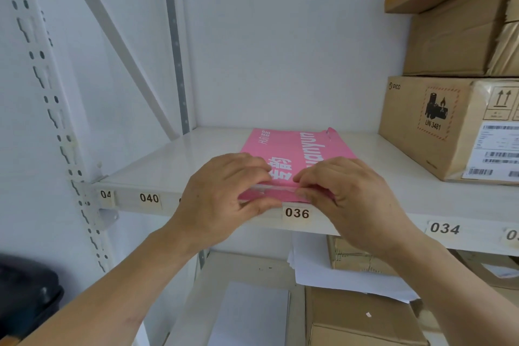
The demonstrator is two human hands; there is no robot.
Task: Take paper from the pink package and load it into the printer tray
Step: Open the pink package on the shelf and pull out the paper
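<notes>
Head view: fingers [254, 168] of the left hand [222, 199] are curling over the near end of the pink package [292, 146], thumb pressing underneath. Right hand [345, 194] is pinching the same edge beside it. Package is lying flat on the white shelf [168, 160], above label 036 [296, 213]. Cardboard boxes [449, 126] are sitting well to the right.

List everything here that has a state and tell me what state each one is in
Pink package: flat on the shelf, near end at the front edge, held by both hands.
Left hand: fingers on top, thumb under the near end.
Right hand: pinching the near end.
PICO box: closed, upright on the shelf, apart from the package.
Upper boxes: closed, stacked on the PICO box.
White sheets: loose, on the lower shelf.
</notes>
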